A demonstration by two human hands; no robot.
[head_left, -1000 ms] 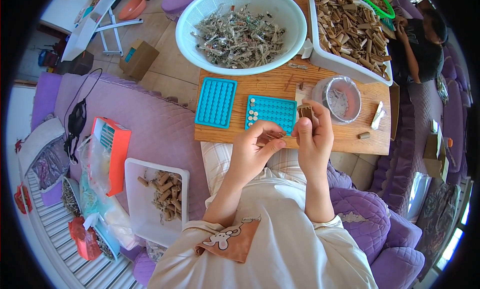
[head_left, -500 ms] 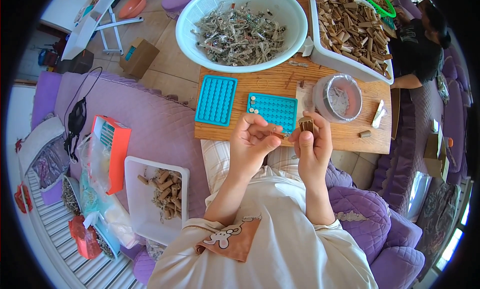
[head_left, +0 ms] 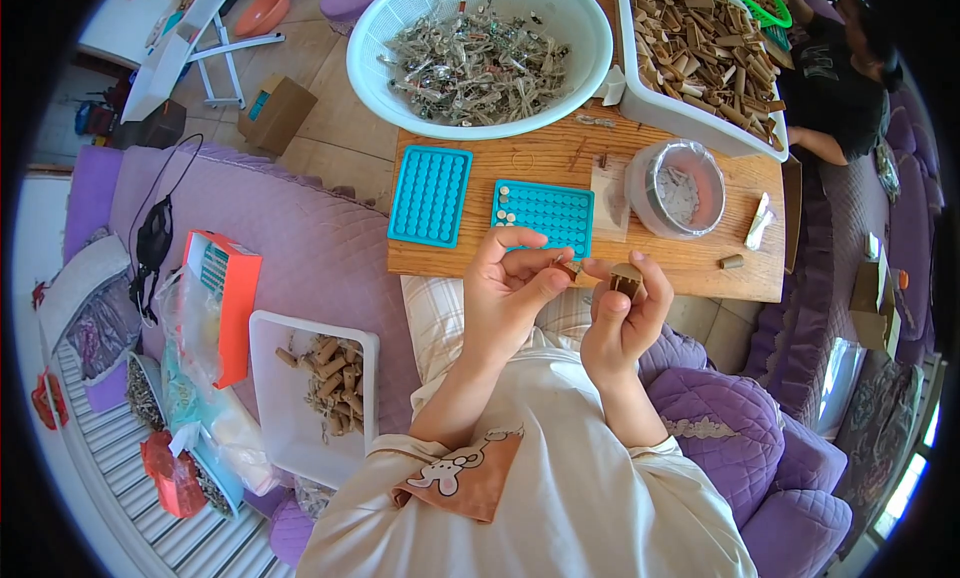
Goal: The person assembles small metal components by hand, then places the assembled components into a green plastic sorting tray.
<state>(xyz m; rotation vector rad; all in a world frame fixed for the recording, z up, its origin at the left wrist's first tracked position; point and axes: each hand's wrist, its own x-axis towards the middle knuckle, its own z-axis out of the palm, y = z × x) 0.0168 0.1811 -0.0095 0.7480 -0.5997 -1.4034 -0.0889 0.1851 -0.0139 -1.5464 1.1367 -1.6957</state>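
Observation:
My left hand (head_left: 508, 296) pinches a small reddish-brown piece (head_left: 567, 269) between thumb and fingertips. Its exact kind is too small to make out. In my right hand (head_left: 628, 323) is a short brown hollow casing (head_left: 626, 278), gripped between thumb and fingers with its hollow side facing me. Both hands are close together over my lap, at the table's front edge. Just beyond them lies a blue dimpled tray (head_left: 545, 218) with several small round silvery pieces at its left end. A second blue dimpled tray (head_left: 430, 196) lies to its left.
On the wooden table (head_left: 500, 263) stand a large basin (head_left: 360, 78) of clear-wrapped parts, a white bin (head_left: 650, 123) of brown casings and a lined tub (head_left: 640, 193). A loose casing (head_left: 731, 262) lies at right. Left, a white bin (head_left: 280, 418) rests on the sofa. A person (head_left: 840, 88) sits far right.
My right hand has moved slightly down and right, and the brown casing in it has tilted. My left hand keeps its pinch, almost unmoved.

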